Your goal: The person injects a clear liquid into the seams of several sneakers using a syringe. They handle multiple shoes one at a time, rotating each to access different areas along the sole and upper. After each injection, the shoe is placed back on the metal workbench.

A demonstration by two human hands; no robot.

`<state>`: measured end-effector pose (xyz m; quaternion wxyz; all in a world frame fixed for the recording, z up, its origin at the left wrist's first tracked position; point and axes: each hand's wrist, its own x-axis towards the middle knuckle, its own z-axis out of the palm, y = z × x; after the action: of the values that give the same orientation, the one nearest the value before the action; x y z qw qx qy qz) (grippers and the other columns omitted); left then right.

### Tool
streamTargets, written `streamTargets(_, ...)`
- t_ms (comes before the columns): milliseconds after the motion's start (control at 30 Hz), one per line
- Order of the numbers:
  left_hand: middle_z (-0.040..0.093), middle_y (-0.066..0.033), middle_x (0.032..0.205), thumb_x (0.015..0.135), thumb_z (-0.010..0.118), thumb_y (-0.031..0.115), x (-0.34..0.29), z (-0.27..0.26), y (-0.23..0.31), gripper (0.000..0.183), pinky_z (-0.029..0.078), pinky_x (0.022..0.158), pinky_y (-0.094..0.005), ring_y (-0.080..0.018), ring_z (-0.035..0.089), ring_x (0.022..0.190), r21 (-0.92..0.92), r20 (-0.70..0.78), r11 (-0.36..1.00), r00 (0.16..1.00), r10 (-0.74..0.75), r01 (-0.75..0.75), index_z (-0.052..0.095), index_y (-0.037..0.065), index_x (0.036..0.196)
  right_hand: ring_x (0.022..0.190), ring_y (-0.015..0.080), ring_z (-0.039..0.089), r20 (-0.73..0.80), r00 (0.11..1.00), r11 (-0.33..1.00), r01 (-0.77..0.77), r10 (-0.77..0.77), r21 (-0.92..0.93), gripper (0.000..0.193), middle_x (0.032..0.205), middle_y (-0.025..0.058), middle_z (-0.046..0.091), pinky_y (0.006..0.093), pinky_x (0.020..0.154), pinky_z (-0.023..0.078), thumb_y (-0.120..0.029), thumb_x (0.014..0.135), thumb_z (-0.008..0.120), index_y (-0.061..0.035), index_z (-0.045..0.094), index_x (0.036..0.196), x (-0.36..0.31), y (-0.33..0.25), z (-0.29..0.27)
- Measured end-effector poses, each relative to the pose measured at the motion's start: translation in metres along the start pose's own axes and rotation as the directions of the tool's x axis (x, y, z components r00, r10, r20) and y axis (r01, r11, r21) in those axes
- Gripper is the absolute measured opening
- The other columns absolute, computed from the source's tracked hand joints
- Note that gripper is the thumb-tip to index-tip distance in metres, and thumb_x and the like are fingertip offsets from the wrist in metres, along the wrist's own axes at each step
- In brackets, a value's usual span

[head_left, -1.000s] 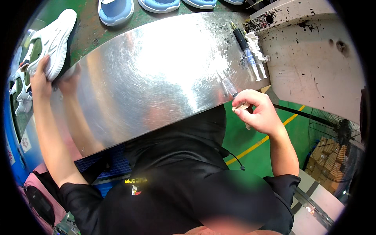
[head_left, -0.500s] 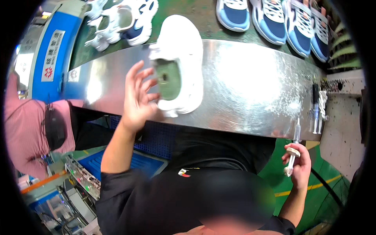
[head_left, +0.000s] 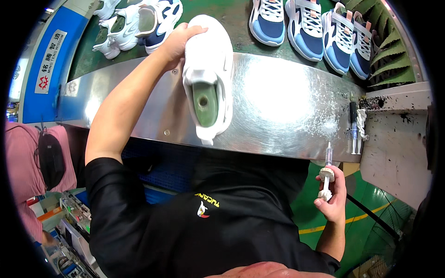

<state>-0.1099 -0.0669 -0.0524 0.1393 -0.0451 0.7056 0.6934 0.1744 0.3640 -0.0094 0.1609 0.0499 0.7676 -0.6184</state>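
Observation:
A white shoe (head_left: 211, 53) lies lengthwise over the metal worktop's left half, toe toward the far side and heel toward me. Its opening shows a green insole with a dark round spot. At the toe, my left hand (head_left: 180, 41) grips the shoe from its left side, thumb over the top and the other fingers partly hidden. Off the worktop's near right edge, my right hand (head_left: 334, 192) is closed around a clear syringe (head_left: 328, 155) with its tip pointing away from me. White material is wrapped about the syringe's flange and plunger end.
The metal worktop (head_left: 269, 134) carries white smears on its right. Pens or syringes (head_left: 354, 127) lie by the machine's grey side (head_left: 391, 139). Beyond are a green belt (head_left: 243, 39), white shoes (head_left: 123, 30) and blue-white shoes (head_left: 306, 30). A person in pink (head_left: 28, 162) is at the left.
My left hand, open beside the shoe's opening before, has moved forward and taken hold of the toe. The shoe has turned slightly. My right hand still holds the syringe.

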Motion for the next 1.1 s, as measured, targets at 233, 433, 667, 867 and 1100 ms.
streamTargets(233, 0.064, -0.0156, 0.099, 0.079, 0.064, 0.017, -0.069, 0.053, 0.041, 0.043, 0.056, 0.078, -0.0353, -0.0225, 0.066, 0.089, -0.5, 0.175, 0.827, 0.904, 0.389, -0.259, 0.051, -0.004, 0.114, 0.071, 0.0095, 0.045, -0.032, 0.984, 0.945, 0.179, -0.177, 0.275, 0.11, 0.092, 0.007, 0.051, 0.0185, 0.054, 0.035, -0.068, 0.044, 0.08, -0.0034, 0.037, 0.121, 0.013, -0.038, 0.014)
streamTargets(433, 0.061, -0.0119, 0.108, 0.073, 0.065, 0.007, -0.092, 0.059, 0.024, 0.053, 0.049, 0.087, -0.0337, -0.0211, 0.061, 0.098, -0.702, 0.138, 0.683, 0.904, 0.406, -0.2, 0.048, 0.002, 0.123, 0.063, 0.016, 0.041, 0.167, 0.822, 0.779, 0.421, -0.544, 0.466, 0.088, 0.077, 0.0103, 0.053, 0.0259, 0.053, 0.033, -0.074, 0.063, 0.064, -0.0109, 0.037, 0.118, 0.064, -0.102, 0.048)
streamTargets(667, 0.058, -0.0065, 0.114, 0.062, 0.076, -0.007, -0.108, 0.052, 0.017, 0.075, 0.046, 0.091, -0.0341, -0.0183, 0.056, 0.106, -0.767, 0.178, 0.608, 0.843, 0.509, -0.205, 0.045, 0.008, 0.128, 0.079, 0.0231, 0.044, 0.313, 0.695, 0.67, 0.325, -0.648, 0.667, 0.071, 0.072, 0.0134, 0.06, 0.0394, 0.075, 0.034, -0.075, 0.07, 0.056, -0.0167, 0.043, 0.109, 0.106, -0.151, 0.088)
streamTargets(867, 0.057, -0.0101, 0.111, 0.054, 0.083, 0.006, -0.116, 0.055, 0.02, 0.074, 0.046, 0.09, -0.0343, -0.021, 0.056, 0.105, -0.706, 0.164, 0.668, 0.863, 0.478, -0.236, 0.049, 0.007, 0.119, 0.09, 0.0248, 0.042, 0.376, 0.647, 0.666, 0.283, -0.664, 0.69, 0.068, 0.073, 0.0128, 0.061, 0.0456, 0.088, 0.028, -0.075, 0.07, 0.057, -0.0166, 0.048, 0.105, 0.124, -0.173, 0.11)
streamTargets(1100, 0.057, -0.0087, 0.111, 0.051, 0.084, 0.005, -0.122, 0.053, 0.026, 0.074, 0.046, 0.09, -0.0341, -0.0195, 0.055, 0.105, -0.68, 0.188, 0.685, 0.841, 0.508, -0.262, 0.051, 0.007, 0.117, 0.089, 0.0254, 0.042, 0.401, 0.629, 0.69, 0.316, -0.666, 0.651, 0.069, 0.075, 0.013, 0.061, 0.0452, 0.086, 0.028, -0.072, 0.071, 0.058, -0.0139, 0.047, 0.107, 0.127, -0.18, 0.121)
